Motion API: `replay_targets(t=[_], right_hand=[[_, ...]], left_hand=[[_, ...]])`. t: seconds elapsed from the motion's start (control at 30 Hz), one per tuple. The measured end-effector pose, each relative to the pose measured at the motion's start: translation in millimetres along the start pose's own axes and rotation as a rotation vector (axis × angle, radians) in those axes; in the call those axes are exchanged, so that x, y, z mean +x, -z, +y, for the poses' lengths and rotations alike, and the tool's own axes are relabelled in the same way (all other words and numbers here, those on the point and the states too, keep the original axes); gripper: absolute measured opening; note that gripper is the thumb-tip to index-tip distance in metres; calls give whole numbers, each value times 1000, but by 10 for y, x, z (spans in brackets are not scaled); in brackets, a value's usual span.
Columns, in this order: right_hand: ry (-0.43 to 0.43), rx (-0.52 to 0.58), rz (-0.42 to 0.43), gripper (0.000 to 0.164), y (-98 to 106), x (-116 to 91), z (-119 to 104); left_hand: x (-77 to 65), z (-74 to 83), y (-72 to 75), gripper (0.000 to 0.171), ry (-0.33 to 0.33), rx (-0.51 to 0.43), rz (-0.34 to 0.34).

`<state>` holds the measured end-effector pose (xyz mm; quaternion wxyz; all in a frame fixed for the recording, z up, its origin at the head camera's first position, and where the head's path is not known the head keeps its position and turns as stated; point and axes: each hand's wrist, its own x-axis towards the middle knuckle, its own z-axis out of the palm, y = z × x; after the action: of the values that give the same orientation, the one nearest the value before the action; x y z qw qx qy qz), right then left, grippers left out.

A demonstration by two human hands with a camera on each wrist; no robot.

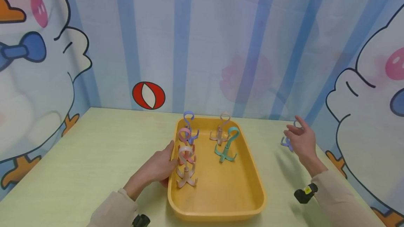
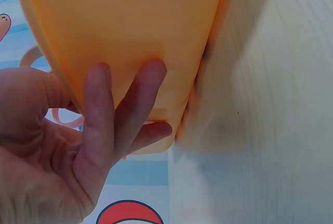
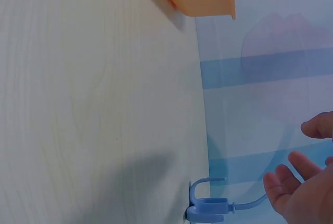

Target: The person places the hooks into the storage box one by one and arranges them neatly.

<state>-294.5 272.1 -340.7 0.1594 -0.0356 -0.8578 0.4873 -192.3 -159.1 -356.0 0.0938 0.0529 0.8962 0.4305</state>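
My left hand (image 1: 156,166) grips the left rim of a yellow tray (image 1: 217,216), thumb at the rim and fingers spread against the outer wall (image 2: 119,31). Standing in the tray are several plastic claw hooks with curled tops: a blue one (image 1: 191,136) at the back left, a pink one (image 1: 187,156) and a beige one (image 1: 186,178) along the left side, another beige one (image 1: 219,136) at the back right, and a teal one (image 1: 226,151). Off to the right, my right hand (image 1: 303,143) hovers with loose fingers beside a blue claw hook (image 3: 208,211) on the table, partly covering its curled top.
A pale wood-grain table (image 1: 110,143) carries everything. Behind it hangs a striped blue curtain (image 1: 202,45), with cartoon duck panels (image 1: 375,132) at both sides. Dark cameras (image 1: 305,193) are strapped at the wrists.
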Motion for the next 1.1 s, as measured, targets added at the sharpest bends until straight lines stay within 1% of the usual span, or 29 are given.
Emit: replay_targets(t=[0.2, 0.47, 0.73, 0.97, 1.1], right_hand=[[-5, -3, -20, 77, 23, 11, 41], [-33, -15, -25, 79, 81, 35, 87], [-89, -59, 25, 81, 120, 78, 159], [-123, -55, 41, 82, 159, 110, 198], [-139, -42, 36, 83, 190, 133, 226]], left_hand=[[4, -4, -1, 69, 5, 3, -4], [4, -9, 0, 68, 3, -4, -11], [-8, -11, -2, 62, -34, -25, 7], [-9, -1, -6, 67, -7, -35, -1], [-5, -3, -7, 67, -11, -29, -2]])
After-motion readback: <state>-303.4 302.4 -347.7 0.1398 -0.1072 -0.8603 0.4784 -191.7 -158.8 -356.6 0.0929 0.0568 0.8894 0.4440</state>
